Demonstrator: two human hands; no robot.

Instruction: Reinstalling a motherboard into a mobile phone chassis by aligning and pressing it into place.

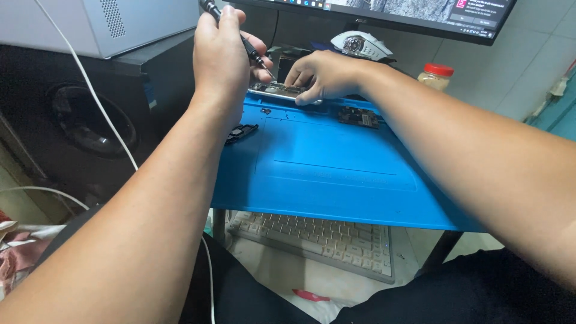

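1. Near the top centre of the frame we have our left hand (221,51) closed around a slim black screwdriver (240,37). Its shaft slopes down to the right, and the tip meets the left part of the opened phone (279,90).
2. Just right of that, our right hand (327,75) rests on the phone's right end with the fingers curled over its edge, pinning it down; it has hold of nothing else.
3. The phone lies flat at the far edge of the blue work mat (336,174), its long axis running left to right across the frame. It sits directly between our two hands, both touching or reaching it, so neither hand is clearly nearer.
4. On the mat we see a small dark circuit board (359,117) right of the phone, and a black plastic part (241,132) at the mat's left edge.
5. A keyboard (318,239) shows below the mat's near edge, a red-lidded jar (435,75) at upper right, and a white mouse (360,44) behind our right hand.
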